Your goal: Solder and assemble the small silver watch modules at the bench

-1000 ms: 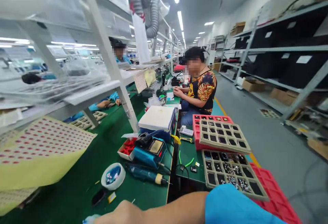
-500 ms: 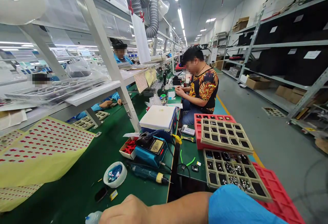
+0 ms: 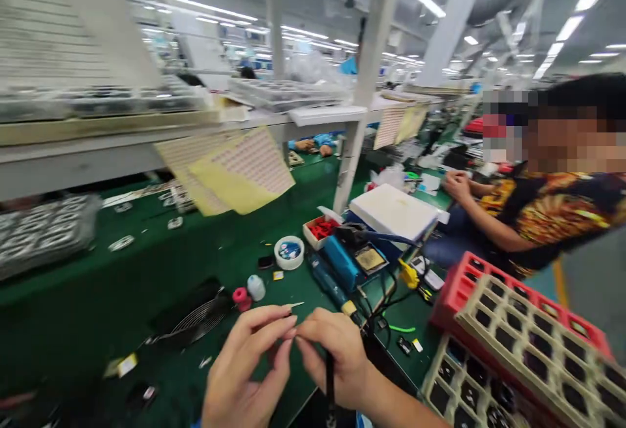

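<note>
Both my hands meet low in the middle of the head view, their fingertips touching. My left hand (image 3: pixel 254 363) is closed in a pinch; whatever small piece it may hold is hidden by the fingers. A thin pale tip (image 3: pixel 296 305) shows just beyond those fingertips. My right hand (image 3: pixel 337 356) is closed too, with a slim dark tool (image 3: pixel 330 385) along its palm, pointing down; its exact kind is unclear. Beyond the hands stand a small translucent bottle (image 3: pixel 255 288) and a pink spool-like item (image 3: pixel 241 299) on the green mat (image 3: pixel 195 252).
A white round dish (image 3: pixel 289 253), a blue soldering station (image 3: pixel 342 261) and an electric screwdriver (image 3: pixel 330 284) lie ahead. Compartment trays (image 3: pixel 531 336) of parts are stacked at right. A co-worker (image 3: pixel 538 206) sits beyond them. Yellow label sheets (image 3: pixel 244 173) hang from the shelf.
The view has swung left and down. My right forearm no longer reaches across; my right hand has drawn back from near the bottle, and my left hand has come into view meeting it.
</note>
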`<control>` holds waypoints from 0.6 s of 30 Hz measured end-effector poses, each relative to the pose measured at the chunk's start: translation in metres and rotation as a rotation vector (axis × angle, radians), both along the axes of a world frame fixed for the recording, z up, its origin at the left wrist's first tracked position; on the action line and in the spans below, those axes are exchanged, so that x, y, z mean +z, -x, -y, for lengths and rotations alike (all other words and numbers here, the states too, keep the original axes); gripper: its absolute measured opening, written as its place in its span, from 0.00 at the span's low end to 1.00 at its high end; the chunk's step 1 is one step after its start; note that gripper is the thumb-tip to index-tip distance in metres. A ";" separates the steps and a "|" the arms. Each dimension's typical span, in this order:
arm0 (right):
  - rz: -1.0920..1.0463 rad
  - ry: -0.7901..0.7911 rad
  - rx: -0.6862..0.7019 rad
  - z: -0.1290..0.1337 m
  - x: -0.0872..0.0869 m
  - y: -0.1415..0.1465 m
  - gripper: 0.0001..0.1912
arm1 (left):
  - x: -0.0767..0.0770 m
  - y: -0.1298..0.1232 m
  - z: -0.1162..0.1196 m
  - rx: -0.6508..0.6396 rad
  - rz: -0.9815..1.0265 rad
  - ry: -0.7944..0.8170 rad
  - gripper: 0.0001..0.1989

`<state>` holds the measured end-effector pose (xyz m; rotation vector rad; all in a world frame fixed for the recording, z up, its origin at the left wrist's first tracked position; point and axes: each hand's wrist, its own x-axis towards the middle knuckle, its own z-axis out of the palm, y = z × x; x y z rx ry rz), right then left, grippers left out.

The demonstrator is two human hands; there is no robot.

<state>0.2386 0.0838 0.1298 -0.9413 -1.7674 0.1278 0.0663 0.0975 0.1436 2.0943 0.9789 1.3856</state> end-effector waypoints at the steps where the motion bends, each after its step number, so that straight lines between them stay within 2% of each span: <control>1: 0.010 0.022 0.032 0.004 -0.006 -0.002 0.08 | 0.000 0.001 0.004 0.005 0.004 0.022 0.14; 3: 0.039 0.058 0.088 0.009 -0.025 -0.005 0.08 | -0.003 0.004 0.013 0.034 0.018 0.089 0.13; 5: 0.068 0.122 0.096 0.009 -0.050 -0.007 0.10 | -0.013 0.010 0.023 0.113 0.073 0.192 0.11; 8: 0.084 0.239 0.045 0.001 -0.088 -0.010 0.16 | -0.038 0.026 0.040 0.309 0.222 0.355 0.08; 11: 0.183 0.365 0.007 -0.007 -0.110 -0.013 0.21 | -0.068 0.054 0.051 0.401 0.303 0.435 0.10; 13: 0.236 0.366 0.049 -0.004 -0.109 -0.014 0.22 | -0.084 0.073 0.054 0.388 0.299 0.462 0.14; 15: 0.227 0.303 0.113 0.004 -0.097 -0.015 0.24 | -0.094 0.087 0.058 0.392 0.289 0.532 0.17; 18: 0.124 0.221 0.119 0.012 -0.072 -0.016 0.29 | -0.096 0.091 0.062 0.468 0.306 0.572 0.22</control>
